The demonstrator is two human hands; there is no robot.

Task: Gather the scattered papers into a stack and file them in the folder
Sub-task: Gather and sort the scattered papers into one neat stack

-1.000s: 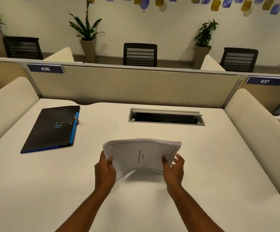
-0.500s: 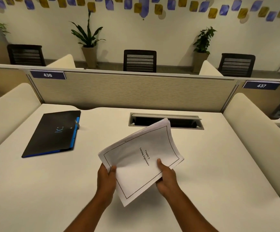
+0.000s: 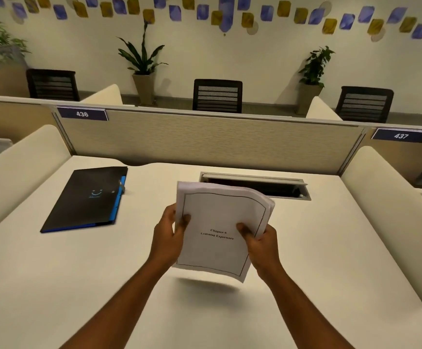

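Note:
A stack of white papers (image 3: 220,217) with a black border and a printed chapter title is held upright above the middle of the white desk (image 3: 104,285). My left hand (image 3: 167,233) grips its left edge, thumb on the front page. My right hand (image 3: 260,240) grips its right edge the same way. The sheets fan slightly at the top right corner. A closed black folder (image 3: 86,197) with a blue spine lies flat on the desk at the left, apart from both hands.
A recessed cable tray (image 3: 255,185) opens in the desk just behind the papers. A beige partition (image 3: 205,139) closes the far side, with cream side panels left and right. Chairs and potted plants stand beyond it.
The stack was lifted off the desk, turned from landscape through a tilt to upright portrait, and both hands now hold its side edges.

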